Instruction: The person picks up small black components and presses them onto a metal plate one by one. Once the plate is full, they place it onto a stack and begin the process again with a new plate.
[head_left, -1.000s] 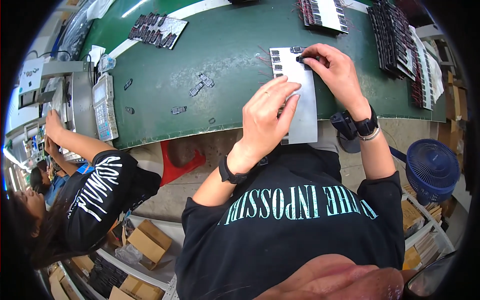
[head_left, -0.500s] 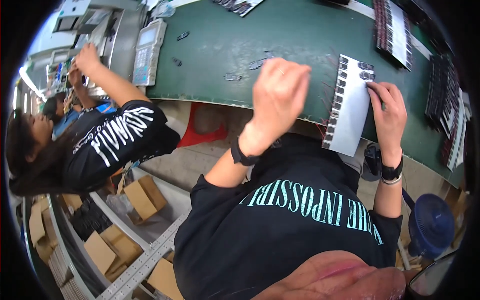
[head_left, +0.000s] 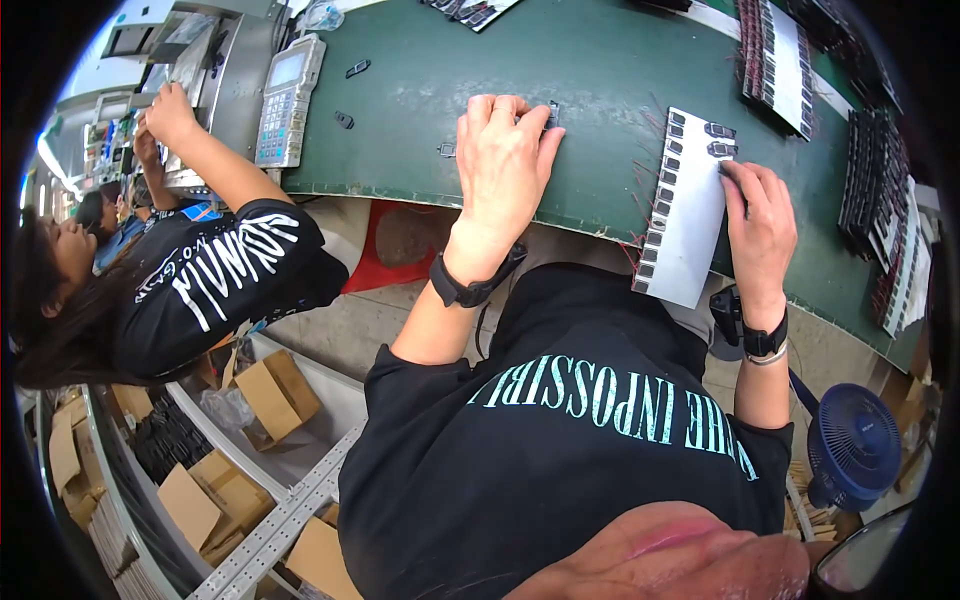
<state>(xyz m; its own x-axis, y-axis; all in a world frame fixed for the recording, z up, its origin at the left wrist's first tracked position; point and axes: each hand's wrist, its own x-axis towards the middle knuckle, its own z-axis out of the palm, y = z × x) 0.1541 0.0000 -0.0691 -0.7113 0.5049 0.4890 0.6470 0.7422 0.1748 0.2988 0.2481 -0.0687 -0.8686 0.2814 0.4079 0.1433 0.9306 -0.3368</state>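
My left hand (head_left: 503, 150) is palm down over the green table, its fingers bent toward the surface and the thumb apart. Beside its fingertips lies a small black part (head_left: 553, 115), and another small part (head_left: 447, 150) lies by its left side. A long white strip (head_left: 690, 220) sits at the table's near edge, with a row of small black pieces and thin red wires along its left side. Two black parts (head_left: 720, 148) rest near its far right corner. Just below them my right hand (head_left: 765, 225) pinches a small dark part, mostly hidden by the fingertips, at the strip's right edge.
Two more loose black parts (head_left: 345, 120) lie toward the left near a grey keypad device (head_left: 288, 100). Loaded strips (head_left: 785, 70) and a stack (head_left: 870, 180) stand at the right. A co-worker (head_left: 220, 260) works at left; cartons (head_left: 275, 395) and a blue fan (head_left: 853, 445) are below.
My left hand has moved left and come down over the loose parts, its fingers unfolding from a closed shape. My right hand remains at the strip's right edge.
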